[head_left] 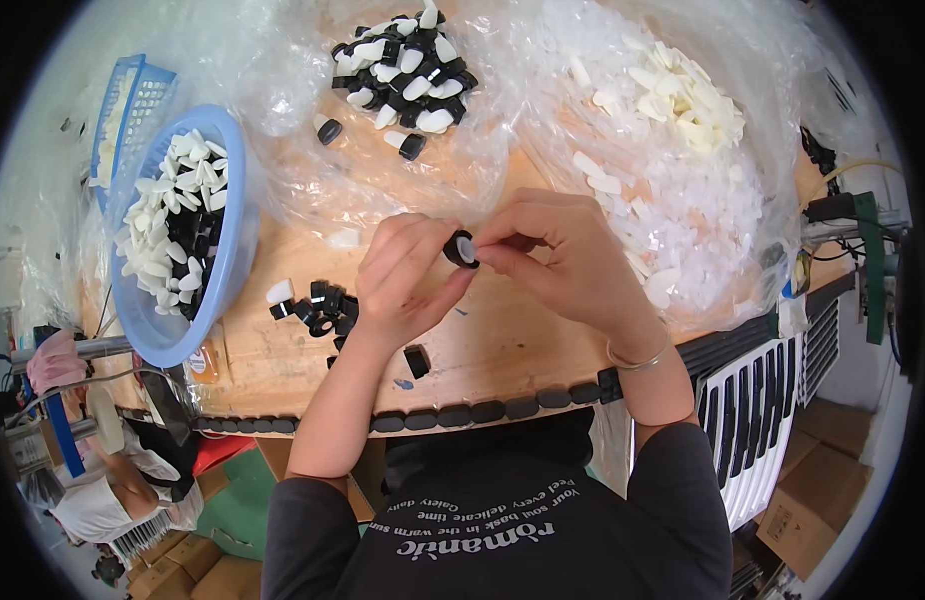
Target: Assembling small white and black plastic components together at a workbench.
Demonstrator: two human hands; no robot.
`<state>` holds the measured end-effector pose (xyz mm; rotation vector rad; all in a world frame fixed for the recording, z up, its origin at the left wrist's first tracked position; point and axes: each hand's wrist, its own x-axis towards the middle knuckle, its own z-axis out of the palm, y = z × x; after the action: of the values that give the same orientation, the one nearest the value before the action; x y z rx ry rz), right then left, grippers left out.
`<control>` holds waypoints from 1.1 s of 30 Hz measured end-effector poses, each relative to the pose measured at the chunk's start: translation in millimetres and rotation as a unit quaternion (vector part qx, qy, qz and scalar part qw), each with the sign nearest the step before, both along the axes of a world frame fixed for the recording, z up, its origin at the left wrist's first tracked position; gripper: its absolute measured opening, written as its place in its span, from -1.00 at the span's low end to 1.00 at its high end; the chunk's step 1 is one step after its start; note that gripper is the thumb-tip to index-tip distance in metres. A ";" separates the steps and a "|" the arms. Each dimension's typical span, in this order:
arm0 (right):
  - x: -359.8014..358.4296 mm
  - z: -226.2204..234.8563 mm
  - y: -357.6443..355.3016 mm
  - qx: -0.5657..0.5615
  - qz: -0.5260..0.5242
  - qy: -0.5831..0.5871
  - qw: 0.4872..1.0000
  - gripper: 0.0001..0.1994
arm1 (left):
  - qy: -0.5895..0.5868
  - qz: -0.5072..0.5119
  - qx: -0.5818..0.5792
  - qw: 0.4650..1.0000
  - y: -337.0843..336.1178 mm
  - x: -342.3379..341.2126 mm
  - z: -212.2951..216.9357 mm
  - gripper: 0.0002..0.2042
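Above the middle of the table, my left hand (398,275) grips a short round black cap (461,249) between thumb and fingers. Its open face, with a whitish disc inside, is turned toward my right hand (558,250). The right thumb and fingertips pinch together at the cap's edge; whatever they hold there is too small to make out. Several loose black caps (323,302) lie beside my left wrist, one with a white oval piece (280,291) sticking out. A single black cap (417,361) lies between my forearms.
At left, a blue basin (245,240) holds white pieces and black caps, beside a blue basket (155,80). Assembled black-and-white pieces (408,75) are heaped at the back. Cream pieces (688,105) and translucent bits (698,215) lie on plastic film at right. Another person (113,490) sits lower left.
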<state>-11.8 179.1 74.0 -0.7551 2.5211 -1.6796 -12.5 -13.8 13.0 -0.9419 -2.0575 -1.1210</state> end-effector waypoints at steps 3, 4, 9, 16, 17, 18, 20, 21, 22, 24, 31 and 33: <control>3.1 3.5 -4.3 -0.013 -0.001 -0.022 1.000 -0.95 | -0.001 -0.001 -0.006 1.000 0.7 0.5 -0.8 -0.54; 3.0 4.1 -4.0 -0.013 -0.002 -0.023 1.000 -0.95 | -0.001 -0.002 -0.006 1.000 1.0 0.4 -0.1 -0.54; 3.6 -2.5 -8.3 -0.004 -0.026 0.059 0.998 -0.93 | -0.004 -0.007 0.002 1.000 1.8 1.6 2.3 -0.55; 3.5 -19.0 -11.5 -0.130 0.005 -0.116 0.985 -0.86 | -0.025 0.004 0.052 0.998 -0.4 3.4 5.2 -0.55; 3.0 -25.1 -11.9 -0.191 0.020 -0.162 0.968 -0.86 | -0.020 0.011 0.052 0.998 -0.4 3.0 5.7 -0.55; 1.7 -28.7 -13.5 -0.252 0.036 -0.207 0.945 -0.85 | -0.015 0.020 0.051 0.998 -1.8 2.7 5.9 -0.54; -0.9 -29.3 -16.2 -0.291 0.050 -0.251 0.922 -0.81 | -0.019 0.016 0.049 0.999 -5.3 2.7 6.1 -0.54; -1.6 -28.9 -17.2 -0.328 0.061 -0.294 0.896 -0.77 | -0.024 0.010 0.048 0.999 -6.4 2.8 6.7 -0.53; -0.9 -30.1 -18.9 -0.327 0.061 -0.294 0.896 -0.77 | -0.023 0.011 0.049 0.998 -7.5 3.3 5.6 -0.53; 2.0 -33.6 -22.7 -0.313 0.068 -0.269 0.909 -0.70 | -0.026 0.017 0.047 0.998 -9.3 5.0 2.5 -0.52; 6.1 -33.4 -29.3 -0.233 0.011 -0.243 0.942 -0.74 | -0.036 0.031 0.038 0.998 -7.0 2.5 6.2 -0.54; 5.7 -30.9 -29.0 -0.250 0.031 -0.260 0.932 -0.74 | -0.029 0.034 0.043 0.998 -6.6 2.0 5.4 -0.55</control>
<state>-6.1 150.1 43.0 -0.3203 1.7232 -2.1687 -10.5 -20.5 18.4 -0.7990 -2.0550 -1.2034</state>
